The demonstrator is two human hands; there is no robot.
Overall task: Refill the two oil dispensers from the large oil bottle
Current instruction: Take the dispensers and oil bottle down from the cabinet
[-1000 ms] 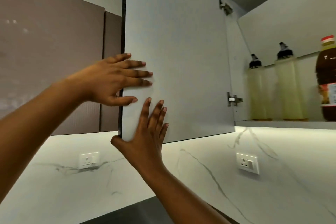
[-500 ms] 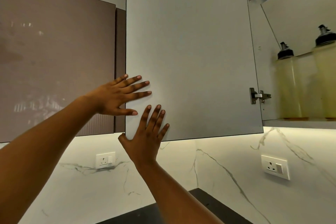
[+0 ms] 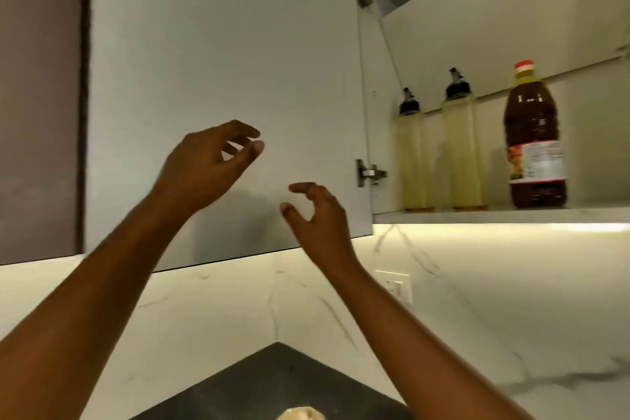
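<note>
Both hands are raised in front of the open cabinet door [image 3: 221,44], and neither touches it. The left hand [image 3: 208,164] has its fingers loosely curled, thumb close to the fingertips, and holds nothing. The right hand [image 3: 317,211], at its 4 o'clock, is loosely curled too (thumb and forefinger form a slack hook) and also holds nothing.

At 2 o'clock from the right hand, past the lower hinge [image 3: 370,174], the cabinet shelf [image 3: 494,215] carries the task's things, all upright. The first oil dispenser [image 3: 410,153] stands near the hinge-side wall. The second oil dispenser [image 3: 462,147] is just beside it at its 3 o'clock. Both have black spouts and pale yellow oil. The large oil bottle [image 3: 535,147], dark amber with a red cap and a label, stands at 3 o'clock of the second dispenser, apart from it.

Below the shelf is a lit marble backsplash with a wall socket [image 3: 395,286]. The dark counter [image 3: 272,382] lies at 6 o'clock.
</note>
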